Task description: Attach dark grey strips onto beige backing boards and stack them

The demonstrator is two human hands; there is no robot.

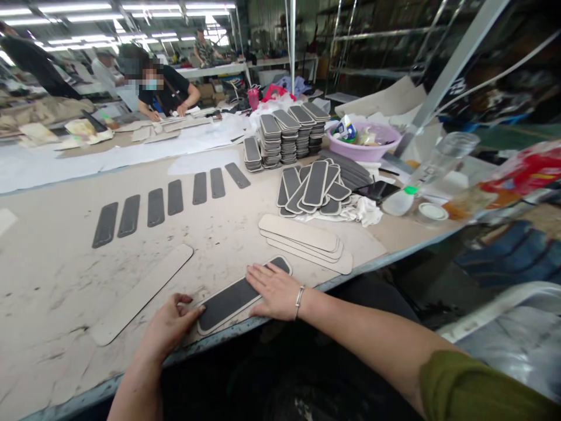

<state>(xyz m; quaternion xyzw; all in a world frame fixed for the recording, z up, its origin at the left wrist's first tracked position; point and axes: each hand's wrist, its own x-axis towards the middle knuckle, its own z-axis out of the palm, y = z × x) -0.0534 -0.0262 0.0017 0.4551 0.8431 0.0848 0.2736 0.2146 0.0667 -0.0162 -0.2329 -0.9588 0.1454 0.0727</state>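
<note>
Here, grey-faced strip (230,301): slanted near-left to far-right
Left hand (169,323): half-open, near end thumbed
Right hand (275,292): laid flat atop, ungripping

I've got a stained, beige-covered table (48,280) with a pale-rimmed grey panel (230,298) near its edge, left hand (169,324) at one end and right hand (276,291) flat on top. Just left of the left hand, one pale strip (142,295); farther out, seven dark strips (175,197) in a row. Beyond the right hand I log fanned pale strips (302,237), then a loose panel pile (315,183) partly on white cloth (369,211), neat stacks (280,140) behind, purple basin (366,152) right of those.
</note>
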